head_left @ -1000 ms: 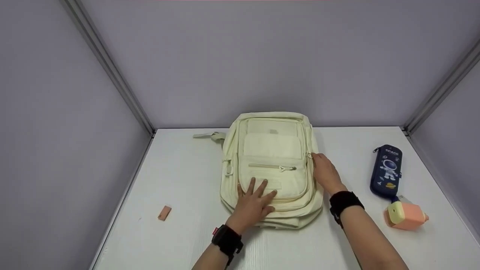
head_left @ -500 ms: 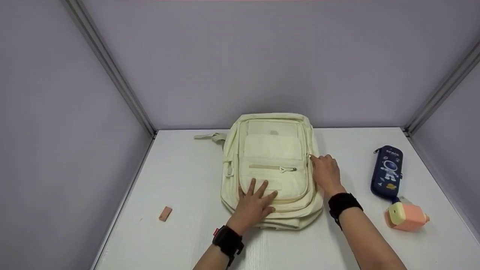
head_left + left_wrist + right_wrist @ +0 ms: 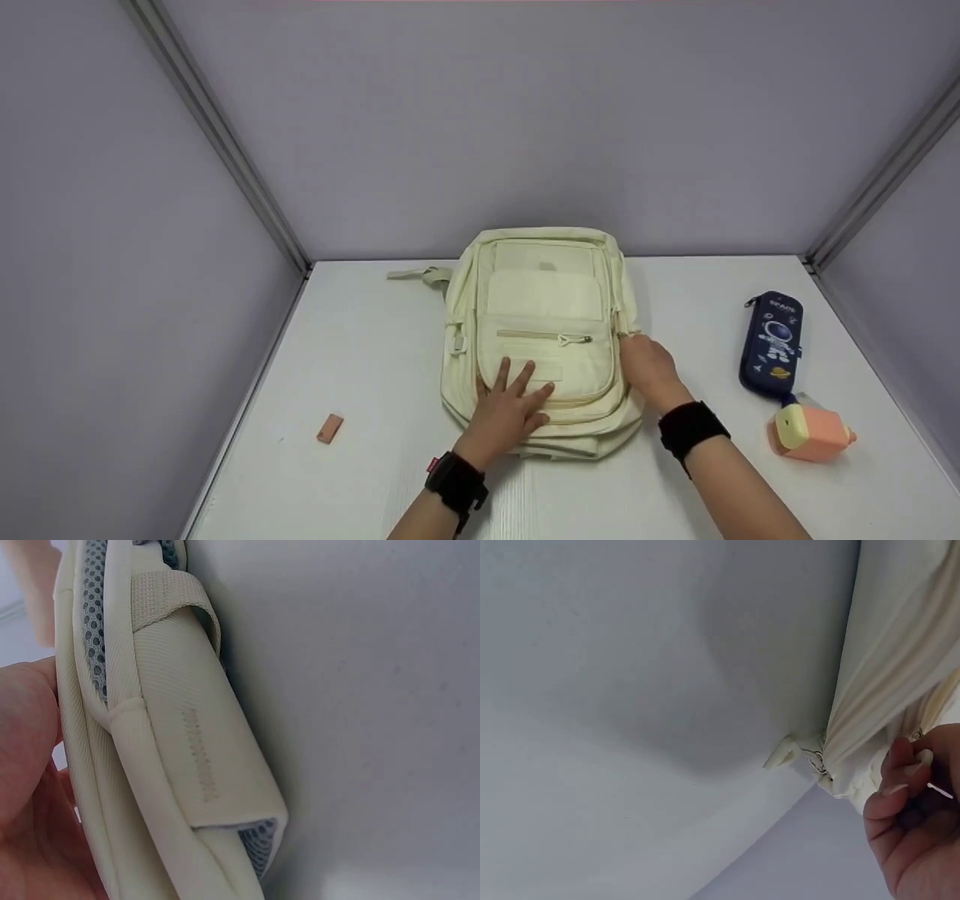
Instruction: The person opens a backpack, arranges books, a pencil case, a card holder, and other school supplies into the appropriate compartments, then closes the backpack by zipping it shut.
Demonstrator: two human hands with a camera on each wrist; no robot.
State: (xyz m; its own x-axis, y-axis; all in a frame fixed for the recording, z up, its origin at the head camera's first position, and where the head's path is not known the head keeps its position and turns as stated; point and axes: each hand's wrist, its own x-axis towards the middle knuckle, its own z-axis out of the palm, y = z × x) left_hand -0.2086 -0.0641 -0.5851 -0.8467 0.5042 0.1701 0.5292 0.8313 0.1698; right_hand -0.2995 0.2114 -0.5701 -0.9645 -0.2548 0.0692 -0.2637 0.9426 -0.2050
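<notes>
A cream backpack lies on the white table with its front pocket facing up. My left hand rests with spread fingers on the lower front of the bag. At the bag's right side, my right hand pinches a zipper pull, its pale tab showing between finger and thumb in the right wrist view. A short stretch of zipper above that hand is parted. The left wrist view shows the bag's bottom edge with a webbing loop and grey mesh, beside my left hand.
To the right lie a navy pencil case with an astronaut print and an orange and yellow box-shaped thing. A small orange-pink block sits at the left. Grey panels wall in the table.
My right hand has slid down the bag's right side with the zipper pull, and the zipper has parted above it. My left hand has stayed in place.
</notes>
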